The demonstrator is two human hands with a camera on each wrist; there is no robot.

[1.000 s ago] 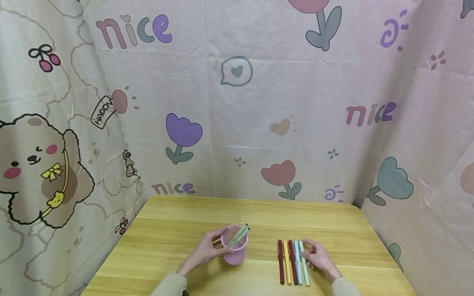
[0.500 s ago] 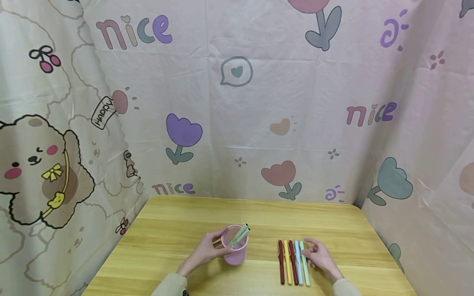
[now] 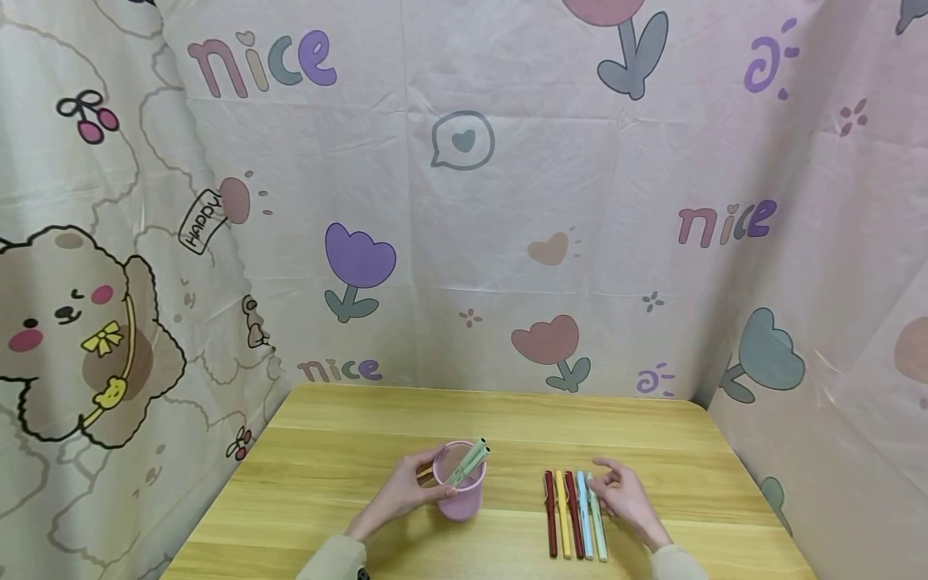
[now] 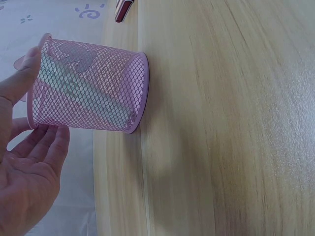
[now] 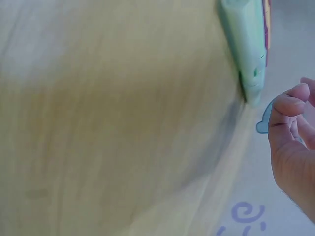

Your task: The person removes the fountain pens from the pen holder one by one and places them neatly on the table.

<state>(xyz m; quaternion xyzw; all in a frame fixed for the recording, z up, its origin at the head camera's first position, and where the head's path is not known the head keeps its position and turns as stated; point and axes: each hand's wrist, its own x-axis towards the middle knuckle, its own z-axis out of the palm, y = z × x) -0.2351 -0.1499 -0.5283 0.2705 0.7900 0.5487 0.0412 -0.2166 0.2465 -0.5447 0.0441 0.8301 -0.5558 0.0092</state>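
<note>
My left hand [image 3: 406, 489] holds a pink mesh pen holder [image 3: 461, 506] by its rim, thumb on the near side and fingers on the far side. The left wrist view shows the mesh holder [image 4: 88, 86] standing on the table. Light green pens [image 3: 470, 466] lean inside it. My right hand [image 3: 629, 501], fingers loosely bent, hovers beside the upper end of a light green pen [image 3: 598, 533]. From the right wrist, a gap shows between the fingers [image 5: 290, 105] and the light green pen [image 5: 248, 49]; nothing is visible in their grasp.
Left of the light green pen, a light blue pen [image 3: 584, 515], two dark red pens [image 3: 551, 519] and a yellow pen [image 3: 563, 524] lie side by side in a row. They rest on a wooden table [image 3: 348, 419]. A patterned curtain [image 3: 464, 217] hangs behind and at the sides.
My right hand has drawn up slightly, its index finger lifting off the light green pen. The left hand, the pen holder and the row of pens stay about where they were.
</note>
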